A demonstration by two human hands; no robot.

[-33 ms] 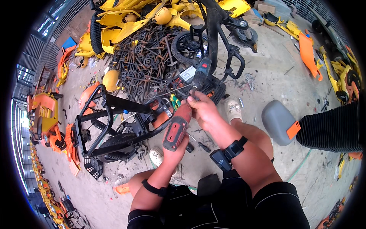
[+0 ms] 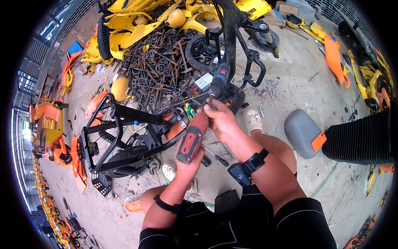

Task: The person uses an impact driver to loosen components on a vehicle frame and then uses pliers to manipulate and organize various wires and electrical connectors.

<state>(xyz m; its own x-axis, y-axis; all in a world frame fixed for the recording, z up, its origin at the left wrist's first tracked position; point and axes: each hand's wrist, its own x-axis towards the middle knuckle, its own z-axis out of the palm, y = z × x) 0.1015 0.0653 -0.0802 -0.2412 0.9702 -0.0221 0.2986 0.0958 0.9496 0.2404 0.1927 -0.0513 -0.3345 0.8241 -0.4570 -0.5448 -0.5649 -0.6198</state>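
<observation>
A red and black power drill point(image 2: 193, 140) is held in front of me by my left hand point(image 2: 190, 167), which is wrapped round it from below and mostly hidden. At the drill's front end my right hand point(image 2: 222, 120) has its thumb and fingers pinched together. What lies in that pinch is too small to make out. Just beyond those fingertips lies a second drill, blue-grey and black point(image 2: 220, 78), resting by an open toolbox point(image 2: 237, 99). Green and yellow-handled pliers point(image 2: 190, 110) sit left of my right fingers. A screwdriver point(image 2: 221, 159) lies on the floor below my hands.
A black scooter frame point(image 2: 124, 159) lies at left, and another frame point(image 2: 233, 45) stands ahead. Behind them are a heap of rusty metal parts point(image 2: 157, 62) and yellow body panels point(image 2: 137, 31). A grey seat-like piece point(image 2: 300, 133) with an orange phone-shaped object point(image 2: 318, 141) is at right.
</observation>
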